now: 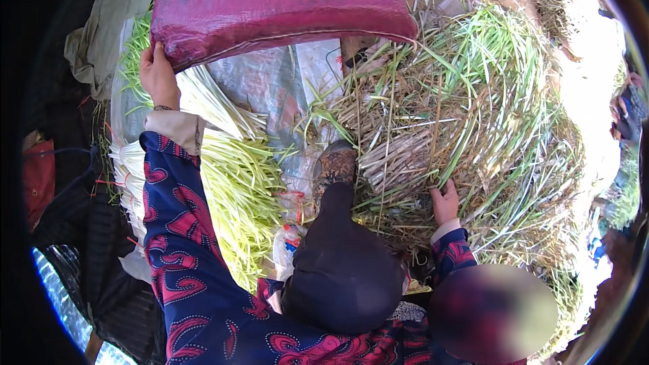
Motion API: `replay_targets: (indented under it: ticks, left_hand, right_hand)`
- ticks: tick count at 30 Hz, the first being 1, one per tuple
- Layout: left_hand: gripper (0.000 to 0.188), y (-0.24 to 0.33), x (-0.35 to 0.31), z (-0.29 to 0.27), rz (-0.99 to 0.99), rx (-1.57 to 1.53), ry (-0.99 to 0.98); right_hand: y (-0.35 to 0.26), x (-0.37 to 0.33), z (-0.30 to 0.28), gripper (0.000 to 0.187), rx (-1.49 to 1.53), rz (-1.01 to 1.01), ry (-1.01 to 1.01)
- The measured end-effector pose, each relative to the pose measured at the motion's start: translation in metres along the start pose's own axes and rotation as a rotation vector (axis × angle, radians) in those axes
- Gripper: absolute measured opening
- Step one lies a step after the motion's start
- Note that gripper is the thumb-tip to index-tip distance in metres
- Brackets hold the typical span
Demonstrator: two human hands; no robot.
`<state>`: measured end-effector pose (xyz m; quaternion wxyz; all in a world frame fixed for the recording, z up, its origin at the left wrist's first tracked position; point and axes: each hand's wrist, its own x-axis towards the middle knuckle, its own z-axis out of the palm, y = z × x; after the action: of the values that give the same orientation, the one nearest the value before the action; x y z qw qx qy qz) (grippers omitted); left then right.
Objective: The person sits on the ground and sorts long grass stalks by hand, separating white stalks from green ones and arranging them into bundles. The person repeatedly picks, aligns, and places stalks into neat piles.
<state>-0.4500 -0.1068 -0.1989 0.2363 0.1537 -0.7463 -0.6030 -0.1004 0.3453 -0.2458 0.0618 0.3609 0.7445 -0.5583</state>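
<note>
My left hand (160, 78) grips the lower left corner of a large maroon woven sack (284, 10), thumb on its near side. Below the sack lie bundles of long, thin yellow-green leaves (236, 196) with white stems, resembling chives; a paler bundle (220, 105) shows just under the sack's edge. On the right, my right hand (444, 203) rests at a heap of loose green and dry stalks (466, 122). Its thumb and fingers are apart, touching the heap, and I see nothing held in them.
My bent leg in dark trousers (345, 257), with a muddy boot (336, 165), stands between bundles and heap. Plastic sheeting (263, 84) lies under the bundles. Grey-green cloth (108, 27) and a red bag (38, 182) are at left. A blurred patch covers the lower right.
</note>
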Motion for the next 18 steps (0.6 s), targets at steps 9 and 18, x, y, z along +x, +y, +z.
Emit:
replay_targets:
  ticks: [9, 18]
  left_hand:
    - [0.025, -0.074, -0.137, -0.054, -0.231, 0.317, -0.036]
    - [0.015, -0.091, -0.182, -0.084, -0.354, 0.155, -0.112]
  right_hand:
    - [0.005, -0.011, 0.0, 0.029, -0.215, -0.02, 0.088]
    - [0.006, -0.016, -0.005, 0.037, -0.307, 0.027, 0.096]
